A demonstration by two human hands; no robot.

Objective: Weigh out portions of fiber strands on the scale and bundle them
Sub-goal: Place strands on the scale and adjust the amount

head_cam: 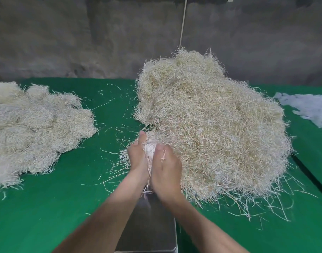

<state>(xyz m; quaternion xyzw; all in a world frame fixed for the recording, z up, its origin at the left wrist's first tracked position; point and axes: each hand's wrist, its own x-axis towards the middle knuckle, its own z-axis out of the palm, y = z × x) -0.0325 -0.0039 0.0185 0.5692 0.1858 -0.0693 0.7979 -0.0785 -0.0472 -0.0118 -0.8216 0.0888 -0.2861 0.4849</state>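
A big loose heap of pale straw-coloured fiber strands (211, 125) fills the middle and right of the green table. At its near left edge, my left hand (138, 157) and my right hand (166, 172) press together around a portion of strands (150, 152), gripping it between palms and thumbs. Directly below my wrists lies the metal scale pan (151, 225), partly hidden by my forearms. A second pile of sorted fiber bundles (34, 128) lies at the left.
The green tablecloth (56, 207) carries scattered loose strands around both piles. A heap of white strips (309, 108) sits at the far right. A grey wall stands behind the table, with a thin pale cord (183, 21) hanging down it.
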